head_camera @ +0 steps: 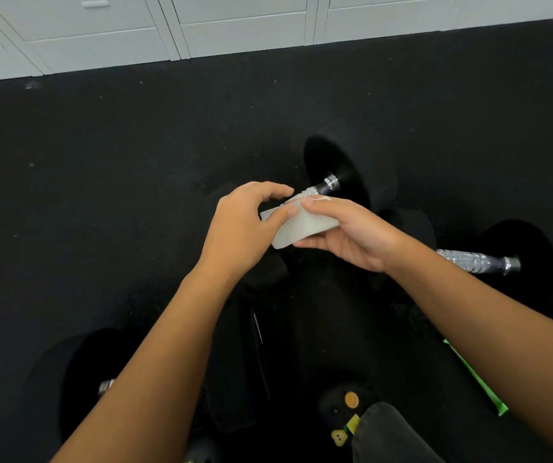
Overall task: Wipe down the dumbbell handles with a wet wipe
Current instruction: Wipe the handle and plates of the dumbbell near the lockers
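2 bare forearms (168, 345), a dark grey trouser leg (389, 437), a black clog (333, 407) with orange and yellow charms (351, 400)

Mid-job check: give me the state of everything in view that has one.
wet wipe: folded, held in both hands.
left hand: pinches the wipe's left end.
right hand: holds the wipe, thumb on top.
centre dumbbell: lying on floor, handle partly hidden by the hands.
right dumbbell: lying on floor, handle bare.
left dumbbell: on floor, mostly hidden by forearm.
green packet: lying on floor, partly hidden.

Middle dumbbell handle (325, 186) largely behind wet wipe (305, 226); left dumbbell handle (106, 387) behind forearm (168, 345).
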A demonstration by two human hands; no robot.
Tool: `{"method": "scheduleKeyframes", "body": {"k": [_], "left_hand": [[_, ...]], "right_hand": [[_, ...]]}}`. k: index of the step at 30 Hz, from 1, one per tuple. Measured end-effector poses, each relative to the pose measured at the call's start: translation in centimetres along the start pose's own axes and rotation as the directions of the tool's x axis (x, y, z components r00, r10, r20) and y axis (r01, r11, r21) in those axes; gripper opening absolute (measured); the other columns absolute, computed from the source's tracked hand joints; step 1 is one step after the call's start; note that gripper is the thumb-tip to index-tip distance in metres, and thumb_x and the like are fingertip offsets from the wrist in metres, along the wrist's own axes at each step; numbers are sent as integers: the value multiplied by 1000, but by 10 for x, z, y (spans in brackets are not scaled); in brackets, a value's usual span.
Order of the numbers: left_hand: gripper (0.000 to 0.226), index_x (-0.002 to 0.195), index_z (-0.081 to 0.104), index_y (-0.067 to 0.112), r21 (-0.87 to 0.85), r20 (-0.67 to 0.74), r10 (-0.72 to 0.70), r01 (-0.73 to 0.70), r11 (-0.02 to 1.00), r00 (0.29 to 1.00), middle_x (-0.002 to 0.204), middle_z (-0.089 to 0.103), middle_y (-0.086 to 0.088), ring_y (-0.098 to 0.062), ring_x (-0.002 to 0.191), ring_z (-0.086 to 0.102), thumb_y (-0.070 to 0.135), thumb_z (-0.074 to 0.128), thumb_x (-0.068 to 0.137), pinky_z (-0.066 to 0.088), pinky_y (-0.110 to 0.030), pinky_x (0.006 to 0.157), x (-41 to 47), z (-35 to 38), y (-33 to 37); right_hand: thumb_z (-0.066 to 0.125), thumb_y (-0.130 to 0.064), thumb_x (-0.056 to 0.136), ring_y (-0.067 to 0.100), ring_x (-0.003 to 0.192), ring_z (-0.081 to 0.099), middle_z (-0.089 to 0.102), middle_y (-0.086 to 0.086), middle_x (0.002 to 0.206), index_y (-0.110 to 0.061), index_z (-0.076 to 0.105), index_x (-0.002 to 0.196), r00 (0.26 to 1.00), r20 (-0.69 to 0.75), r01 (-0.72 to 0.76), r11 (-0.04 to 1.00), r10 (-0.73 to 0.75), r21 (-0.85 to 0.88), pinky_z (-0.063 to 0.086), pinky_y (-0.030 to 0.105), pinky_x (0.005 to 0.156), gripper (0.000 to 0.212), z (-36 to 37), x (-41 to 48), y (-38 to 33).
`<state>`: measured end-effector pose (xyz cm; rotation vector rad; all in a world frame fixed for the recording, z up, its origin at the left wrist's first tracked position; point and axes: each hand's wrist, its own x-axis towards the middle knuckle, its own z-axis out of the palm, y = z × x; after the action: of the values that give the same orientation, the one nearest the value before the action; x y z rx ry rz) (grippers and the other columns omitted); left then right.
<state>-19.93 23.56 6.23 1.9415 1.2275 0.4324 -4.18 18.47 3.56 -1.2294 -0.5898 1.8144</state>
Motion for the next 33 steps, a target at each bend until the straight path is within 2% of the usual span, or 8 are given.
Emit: {"method": "scheduleKeyframes", "body": {"k": [5,12,17,20,22,25,30,33], "left_hand": [[13,95,68,27,-110,31,-82,85,990,996,88,63,9,-3,79,57,20,66,85,44,-8,66,-1,0,-5],[3,87,65,23,-178,-3,-142,140,974,990,78,60,11,-3,70,54,21,67,84,45,-8,59,-1,3,-4],[10,94,64,28,78,-107,-113,121,990,988,102,55,10,-8,100,51,25,65,85,42,-20,82,-2,5,-16],[28,110,63,24,141,-146,-98,118,983,984,113,51,5,-14,113,46,27,68,83,39,-37,101,-4,5,-25],[39,118,60,22,166,-148,-77,102,981,986,117,49,3,-16,115,45,28,70,81,37,-42,104,-6,7,-28],[55,128,54,21,204,-120,-49,73,976,992,122,45,2,-15,116,45,30,74,77,38,-44,104,-7,9,-31],[75,139,42,16,238,-103,-30,54,970,994,138,39,-1,-17,130,37,31,76,74,31,-40,112,-8,7,-38],[80,142,36,15,322,-65,-16,36,946,998,148,31,-1,-17,138,28,36,74,75,25,-38,115,-9,8,-41]], "right_hand": [[62,-8,83,19,99,65,62,10,109,-9,52,115,998,-14,60,979,-58,195,57,29,83,34,-1,-4,-1],[50,-7,92,18,100,66,69,9,108,-9,61,114,988,-146,108,906,-52,410,55,29,88,24,13,-4,16],[45,-12,97,25,105,64,65,11,114,-16,57,115,926,-364,199,946,-96,257,54,44,86,21,4,12,7],[49,-15,94,34,106,61,62,19,112,-13,59,106,789,-515,297,941,-336,-159,52,50,90,15,-11,36,0],[49,-14,91,26,102,61,66,9,106,-13,61,112,705,-455,263,797,-544,-544,49,37,96,24,-20,52,-1],[45,-5,93,8,110,57,64,-1,121,-15,60,123,686,-189,267,484,-703,-833,40,12,96,35,-21,68,-1],[46,-4,89,23,120,55,62,5,127,-20,53,131,908,130,109,-73,-397,-991,38,38,105,45,-26,88,20],[46,0,87,19,129,45,55,2,134,-16,47,135,918,183,138,-150,-352,-979,21,35,114,51,-21,82,31]]}}
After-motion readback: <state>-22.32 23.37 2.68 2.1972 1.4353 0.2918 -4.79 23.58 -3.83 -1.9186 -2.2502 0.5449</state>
